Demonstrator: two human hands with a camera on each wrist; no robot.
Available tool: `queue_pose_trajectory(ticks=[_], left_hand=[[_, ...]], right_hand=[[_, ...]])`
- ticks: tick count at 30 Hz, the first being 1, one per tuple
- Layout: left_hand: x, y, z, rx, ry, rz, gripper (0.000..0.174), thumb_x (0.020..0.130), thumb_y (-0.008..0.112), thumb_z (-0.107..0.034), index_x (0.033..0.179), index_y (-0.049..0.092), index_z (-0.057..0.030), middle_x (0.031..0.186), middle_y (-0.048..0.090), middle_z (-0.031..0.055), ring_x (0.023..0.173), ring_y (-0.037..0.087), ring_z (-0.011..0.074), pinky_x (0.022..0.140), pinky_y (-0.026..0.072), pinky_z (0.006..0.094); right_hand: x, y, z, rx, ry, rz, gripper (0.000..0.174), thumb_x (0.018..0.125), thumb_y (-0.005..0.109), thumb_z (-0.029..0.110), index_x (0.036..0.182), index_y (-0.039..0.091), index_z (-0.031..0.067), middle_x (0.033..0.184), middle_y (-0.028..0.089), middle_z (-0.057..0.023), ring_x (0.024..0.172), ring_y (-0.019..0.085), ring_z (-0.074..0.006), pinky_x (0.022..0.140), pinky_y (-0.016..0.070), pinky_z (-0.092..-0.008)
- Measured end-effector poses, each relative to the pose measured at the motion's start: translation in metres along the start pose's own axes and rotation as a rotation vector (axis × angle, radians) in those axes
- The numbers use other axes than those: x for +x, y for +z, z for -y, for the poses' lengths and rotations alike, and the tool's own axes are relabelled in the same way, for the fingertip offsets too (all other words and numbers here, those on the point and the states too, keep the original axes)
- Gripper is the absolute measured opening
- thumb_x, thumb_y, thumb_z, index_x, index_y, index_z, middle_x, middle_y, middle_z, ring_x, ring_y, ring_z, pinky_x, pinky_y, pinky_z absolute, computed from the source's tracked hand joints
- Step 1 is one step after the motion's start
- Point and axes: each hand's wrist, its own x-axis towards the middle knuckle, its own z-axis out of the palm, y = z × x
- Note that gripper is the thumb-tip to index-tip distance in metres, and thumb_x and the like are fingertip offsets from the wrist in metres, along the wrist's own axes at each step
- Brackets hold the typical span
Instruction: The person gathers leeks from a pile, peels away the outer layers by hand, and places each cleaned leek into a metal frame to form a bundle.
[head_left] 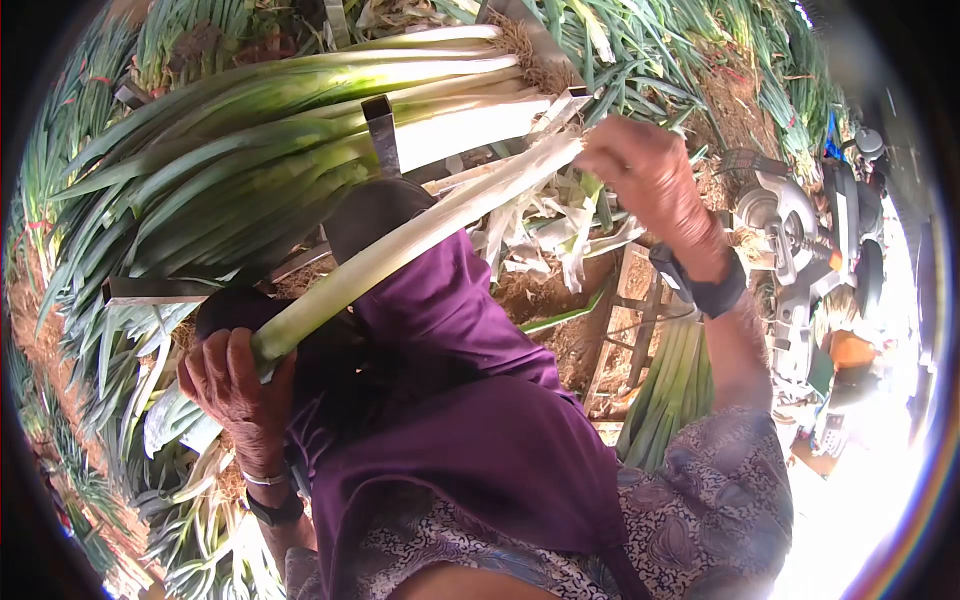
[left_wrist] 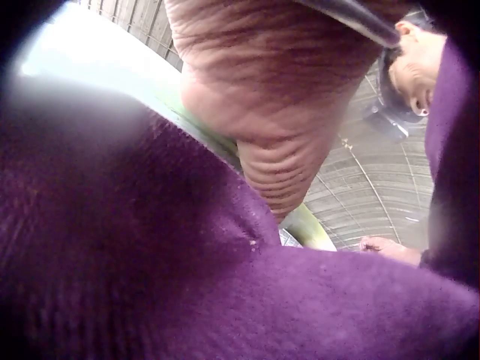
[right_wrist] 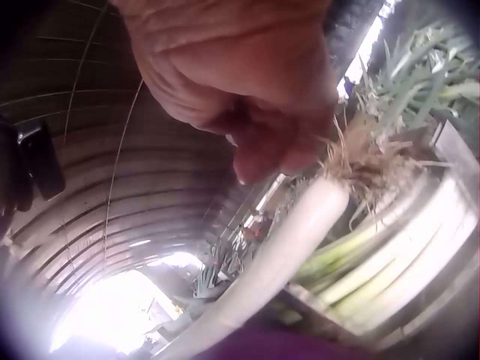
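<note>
A long leek [head_left: 420,245], white at one end and green at the other, slants across the person's lap. The left hand [head_left: 238,385] wraps its fingers around the green end; in the left wrist view this hand [left_wrist: 262,97] hides much of the stalk. At the white root end, the right hand [head_left: 640,165] has its fingers curled. The right wrist view puts its fingertips [right_wrist: 259,161] right at the roots of the leek [right_wrist: 277,259], with the palm above. Just beyond lies a pile of leeks [head_left: 300,110], roots to the right.
Metal uprights [head_left: 382,135] hold the leek pile. Peeled leaf scraps [head_left: 545,225] lie below the right hand. More leeks [head_left: 670,385] rest by a wooden crate [head_left: 620,330] at the right. Purple cloth [head_left: 450,430] covers the lap. Further leeks [head_left: 640,50] spread over the ground behind.
</note>
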Motion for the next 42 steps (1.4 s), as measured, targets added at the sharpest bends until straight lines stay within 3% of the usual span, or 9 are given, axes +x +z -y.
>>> queue_pose_trajectory(ticks=[1, 2, 12, 21, 25, 29, 32, 36, 42], left_hand=[[0.0, 0.0, 0.0, -0.002, 0.002, 0.0, 0.055, 0.057, 0.082, -0.033, 0.099, 0.055, -0.0111, 0.098, 0.054, 0.0067, 0.093, 0.051, 0.0289, 0.089, 0.0363, 0.045], [0.001, 0.001, -0.001, -0.004, 0.006, 0.001, 0.055, 0.057, 0.082, -0.033, 0.099, 0.055, -0.011, 0.098, 0.054, 0.0067, 0.093, 0.051, 0.029, 0.089, 0.0362, 0.0451], [-0.001, 0.002, 0.003, -0.019, 0.01, 0.022, 0.056, 0.056, 0.082, -0.032, 0.1, 0.054, -0.0112, 0.099, 0.054, 0.0068, 0.095, 0.051, 0.0289, 0.089, 0.0358, 0.0453], [-0.001, 0.002, 0.003, -0.026, 0.001, 0.027, 0.057, 0.056, 0.083, -0.03, 0.101, 0.054, -0.0113, 0.1, 0.054, 0.0072, 0.096, 0.051, 0.0292, 0.09, 0.0357, 0.0456], [0.001, 0.002, 0.002, -0.061, 0.016, 0.01, 0.056, 0.056, 0.083, -0.029, 0.102, 0.056, -0.011, 0.1, 0.054, 0.0072, 0.096, 0.05, 0.0295, 0.09, 0.0356, 0.0461], [0.006, -0.001, 0.001, -0.104, -0.028, 0.013, 0.051, 0.052, 0.081, -0.029, 0.095, 0.059, -0.0133, 0.094, 0.054, 0.0037, 0.09, 0.051, 0.0264, 0.086, 0.0357, 0.0431], [0.005, 0.002, 0.002, -0.09, -0.036, -0.036, 0.05, 0.052, 0.081, -0.033, 0.092, 0.058, -0.0146, 0.092, 0.053, 0.002, 0.089, 0.05, 0.0243, 0.086, 0.0351, 0.0427], [-0.008, 0.003, -0.001, -0.023, -0.037, -0.088, 0.044, 0.062, 0.076, -0.037, 0.095, 0.057, -0.0153, 0.096, 0.053, 0.0009, 0.09, 0.052, 0.0221, 0.087, 0.0348, 0.0439], [-0.034, -0.02, -0.002, 0.044, 0.016, -0.092, 0.042, 0.07, 0.076, -0.031, 0.106, 0.061, -0.0127, 0.102, 0.058, 0.0019, 0.091, 0.056, 0.0213, 0.088, 0.0378, 0.0435]], right_hand=[[-0.002, 0.008, 0.006, -0.303, -0.177, -0.016, 0.02, 0.081, 0.07, 0.015, 0.092, 0.056, 0.0075, 0.075, 0.055, -0.0043, 0.071, 0.061, -0.0171, 0.066, 0.0526, -0.0332], [-0.001, 0.016, 0.01, -0.217, -0.207, 0.008, 0.026, 0.073, 0.073, 0.01, 0.092, 0.056, 0.0097, 0.081, 0.053, -0.0046, 0.074, 0.061, -0.0215, 0.066, 0.0519, -0.0347], [0.004, 0.04, 0.009, -0.15, -0.305, 0.009, 0.016, 0.078, 0.065, 0.008, 0.087, 0.052, 0.0081, 0.087, 0.049, -0.005, 0.076, 0.058, -0.024, 0.065, 0.0498, -0.0364], [0.004, 0.039, 0.018, 0.013, -0.198, -0.05, 0.016, 0.077, 0.066, 0.0, 0.084, 0.052, 0.005, 0.084, 0.053, -0.0091, 0.073, 0.058, -0.0295, 0.065, 0.0488, -0.0373], [-0.001, 0.037, 0.021, 0.27, 0.011, -0.031, 0.015, 0.081, 0.066, -0.001, 0.083, 0.051, 0.0028, 0.072, 0.057, -0.0099, 0.061, 0.056, -0.0249, 0.056, 0.0446, -0.033], [-0.01, 0.015, 0.034, 0.433, -0.093, 0.314, 0.018, 0.081, 0.069, 0.009, 0.081, 0.053, 0.004, 0.065, 0.055, -0.0054, 0.059, 0.056, -0.0217, 0.053, 0.0416, -0.0347], [-0.011, 0.013, 0.054, -0.146, -0.25, 0.568, 0.028, 0.071, 0.076, 0.023, 0.083, 0.056, 0.0072, 0.078, 0.061, -0.0042, 0.074, 0.06, -0.0246, 0.069, 0.0458, -0.0404], [-0.002, 0.033, 0.078, -0.084, -0.256, 0.094, 0.055, 0.065, 0.078, 0.025, 0.115, 0.058, 0.0136, 0.114, 0.058, -0.006, 0.099, 0.058, -0.0284, 0.087, 0.0449, -0.0451], [0.008, 0.079, 0.062, -0.213, -0.25, 0.193, 0.057, 0.063, 0.079, 0.022, 0.116, 0.057, 0.0135, 0.107, 0.059, -0.0058, 0.097, 0.058, -0.0259, 0.093, 0.0395, -0.0437]])
